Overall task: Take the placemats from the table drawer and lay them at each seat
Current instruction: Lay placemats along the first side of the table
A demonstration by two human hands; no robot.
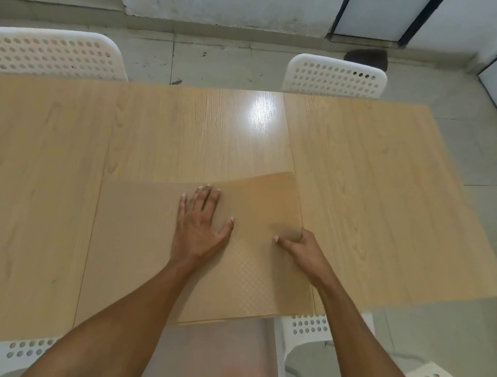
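Now placemats (150, 239) lie on the table (379, 186).
Left hand (199, 223) presses flat, fingers spread; right hand (302, 249) pinches the top mat's right edge.

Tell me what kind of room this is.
Probably a plain dining area: a long light wooden table, white perforated plastic chairs around it, and a translucent textured placemat spread at one seat.

Home dining area, wooden table (185, 138), perforated white chairs (53, 52), tiled floor (223, 63)
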